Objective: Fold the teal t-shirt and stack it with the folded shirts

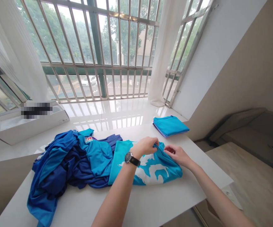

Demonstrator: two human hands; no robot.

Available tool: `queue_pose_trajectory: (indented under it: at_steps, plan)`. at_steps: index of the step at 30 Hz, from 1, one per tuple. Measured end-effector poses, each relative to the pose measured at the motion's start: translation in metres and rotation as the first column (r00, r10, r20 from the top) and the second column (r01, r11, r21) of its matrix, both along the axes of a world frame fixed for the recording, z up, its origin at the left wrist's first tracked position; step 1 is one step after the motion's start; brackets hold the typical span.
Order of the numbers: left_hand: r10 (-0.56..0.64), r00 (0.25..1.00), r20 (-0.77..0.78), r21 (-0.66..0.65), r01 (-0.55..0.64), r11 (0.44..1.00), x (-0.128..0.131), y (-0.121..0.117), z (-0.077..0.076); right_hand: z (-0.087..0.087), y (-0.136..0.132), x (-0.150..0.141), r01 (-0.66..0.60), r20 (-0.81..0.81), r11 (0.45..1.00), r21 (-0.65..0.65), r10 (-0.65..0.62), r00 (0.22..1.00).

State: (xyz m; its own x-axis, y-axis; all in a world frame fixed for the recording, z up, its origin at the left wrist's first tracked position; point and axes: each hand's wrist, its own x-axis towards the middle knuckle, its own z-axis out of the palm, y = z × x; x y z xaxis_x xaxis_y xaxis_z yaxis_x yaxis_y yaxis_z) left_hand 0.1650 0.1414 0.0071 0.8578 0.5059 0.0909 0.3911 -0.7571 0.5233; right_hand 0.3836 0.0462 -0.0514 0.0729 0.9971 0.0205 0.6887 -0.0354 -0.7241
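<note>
Shirt (pixel 160 173) lies part-folded on the worktop (pixel 164 203), its edge pinched by the left hand (pixel 148 147), the right hand (pixel 177 155) against it, grip unclear, with a stack (pixel 170 125) folded and a heap (pixel 79 160) still loose.

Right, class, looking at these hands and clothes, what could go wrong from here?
The left hand pinches the turquoise shirt; a tug might drag the crumpled blue clothes against it. The folded stack sits near the table's right-hand edge, so a bump from the right hand could push it off.
</note>
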Motion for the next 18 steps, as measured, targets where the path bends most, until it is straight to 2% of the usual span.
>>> queue_pose_trajectory:
  at_steps: [4,9,14,18]
  plan:
    - [0.003,1.000,-0.017,0.001,-0.003,1.000,0.000,0.000,0.000,-0.003,0.002,-0.005,-0.030,0.051,0.999,0.009,0.030,0.998]
    - [0.000,0.998,-0.065,0.021,0.001,1.000,0.001,0.000,0.000,-0.006,0.008,-0.008,-0.008,0.161,1.000,0.024,0.004,0.987]
    - [0.005,0.997,-0.073,0.013,-0.004,1.000,0.002,0.000,0.001,-0.006,0.011,-0.009,0.054,0.273,0.996,0.075,-0.072,0.959]
    - [0.015,0.999,-0.044,0.009,-0.014,1.000,0.001,0.001,0.003,-0.009,0.010,-0.003,0.177,0.269,0.971,0.162,-0.216,0.939]
